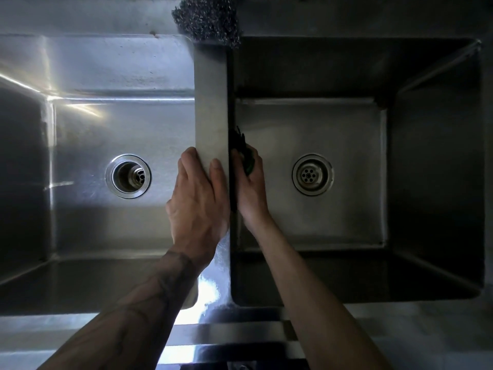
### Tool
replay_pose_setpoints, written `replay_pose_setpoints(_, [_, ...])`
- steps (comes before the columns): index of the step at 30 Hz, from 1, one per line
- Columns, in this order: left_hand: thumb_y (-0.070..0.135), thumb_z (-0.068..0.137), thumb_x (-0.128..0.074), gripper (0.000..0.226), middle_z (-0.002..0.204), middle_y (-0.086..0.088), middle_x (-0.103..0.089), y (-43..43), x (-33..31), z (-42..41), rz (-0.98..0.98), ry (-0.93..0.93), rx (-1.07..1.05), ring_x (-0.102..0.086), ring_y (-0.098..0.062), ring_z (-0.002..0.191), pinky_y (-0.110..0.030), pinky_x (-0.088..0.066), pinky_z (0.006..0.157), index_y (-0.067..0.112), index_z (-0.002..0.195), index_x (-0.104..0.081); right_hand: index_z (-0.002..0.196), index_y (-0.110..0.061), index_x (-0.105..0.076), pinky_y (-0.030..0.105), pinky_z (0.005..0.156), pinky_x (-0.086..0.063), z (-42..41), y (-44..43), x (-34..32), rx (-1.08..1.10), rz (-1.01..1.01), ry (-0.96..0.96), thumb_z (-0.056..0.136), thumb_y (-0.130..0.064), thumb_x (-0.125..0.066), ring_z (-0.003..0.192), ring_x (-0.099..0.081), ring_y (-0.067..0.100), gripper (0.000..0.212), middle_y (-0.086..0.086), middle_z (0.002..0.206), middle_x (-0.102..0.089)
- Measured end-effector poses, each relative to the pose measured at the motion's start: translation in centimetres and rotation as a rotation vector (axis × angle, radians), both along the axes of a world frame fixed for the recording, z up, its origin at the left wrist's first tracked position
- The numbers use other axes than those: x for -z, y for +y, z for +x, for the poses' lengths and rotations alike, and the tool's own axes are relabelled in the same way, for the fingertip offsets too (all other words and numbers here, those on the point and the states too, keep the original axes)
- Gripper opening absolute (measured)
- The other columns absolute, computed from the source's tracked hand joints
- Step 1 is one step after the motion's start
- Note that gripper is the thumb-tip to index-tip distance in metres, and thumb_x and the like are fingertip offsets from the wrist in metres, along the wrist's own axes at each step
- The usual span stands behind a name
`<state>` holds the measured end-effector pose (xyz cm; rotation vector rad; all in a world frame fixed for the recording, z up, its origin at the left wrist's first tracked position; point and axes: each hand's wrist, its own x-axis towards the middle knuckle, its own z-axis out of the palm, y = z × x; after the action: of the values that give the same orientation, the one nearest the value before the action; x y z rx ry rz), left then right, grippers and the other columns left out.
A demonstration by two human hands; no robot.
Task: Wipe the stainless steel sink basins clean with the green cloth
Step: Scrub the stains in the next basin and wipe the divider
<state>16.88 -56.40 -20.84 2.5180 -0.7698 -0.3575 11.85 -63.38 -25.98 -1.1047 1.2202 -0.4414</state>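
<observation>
Two stainless steel basins lie side by side, the left basin [93, 134] bright with glare and the right basin [333, 129] darker. Between them runs a flat divider [211, 102]. My left hand [198, 201] rests on the divider, with the fingers over its left edge and the thumb on top. My right hand [250, 188] is down inside the right basin and holds the green cloth [246, 156] against the divider-side wall. Most of the cloth is hidden by my fingers and the divider's edge.
A steel wool scourer [206, 18] sits at the far end of the divider. The left drain [128, 176] stands open; the right drain [312, 174] has a perforated strainer. The sink's front rim [80, 332] runs along the bottom.
</observation>
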Motion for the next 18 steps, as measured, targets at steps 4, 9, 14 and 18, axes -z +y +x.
replay_pose_setpoints(4, [0.033,0.111,-0.024,0.037,0.106,0.019,-0.012,0.5,1.0,0.3,0.149,-0.051,0.093,-0.038,-0.018,0.098,-0.037,-0.009,0.056,0.008,0.122,-0.049,0.121,-0.021,-0.066,0.048,0.093,-0.057,-0.1,-1.1,2.7,-0.075,0.026,0.124,0.093,-0.068,-0.053,0.104,-0.070,0.019,0.056,0.005,0.112,-0.069])
replay_pose_setpoints(9, [0.036,0.110,-0.022,0.042,0.099,0.023,-0.007,0.3,1.2,0.4,0.126,-0.027,0.064,-0.038,-0.016,0.097,-0.033,-0.021,0.066,0.007,0.117,-0.050,0.124,-0.037,-0.059,0.036,0.106,-0.050,-1.2,1.5,-2.1,-0.019,0.021,-0.047,0.098,-0.047,-0.057,0.121,-0.062,0.014,0.027,0.002,0.129,-0.062])
replay_pose_setpoints(14, [0.040,0.109,-0.020,0.043,0.104,0.021,-0.015,0.1,1.0,0.3,0.081,-0.017,0.055,-0.042,-0.020,0.097,-0.035,-0.028,0.067,0.009,0.120,-0.047,0.125,-0.019,-0.064,0.050,0.097,-0.055,0.0,0.0,3.2,-0.022,0.075,0.126,0.091,-0.059,-0.059,0.107,-0.070,0.020,0.053,0.007,0.116,-0.071])
replay_pose_setpoints(18, [0.039,0.110,-0.024,0.035,0.107,0.015,-0.028,0.1,0.8,0.1,0.054,-0.002,0.009,-0.045,-0.023,0.094,-0.037,-0.030,0.068,0.013,0.121,-0.045,0.124,-0.032,-0.062,0.044,0.102,-0.053,-0.7,0.7,0.7,-0.063,0.107,0.129,0.090,-0.074,-0.052,0.113,-0.066,0.017,0.055,0.003,0.123,-0.066])
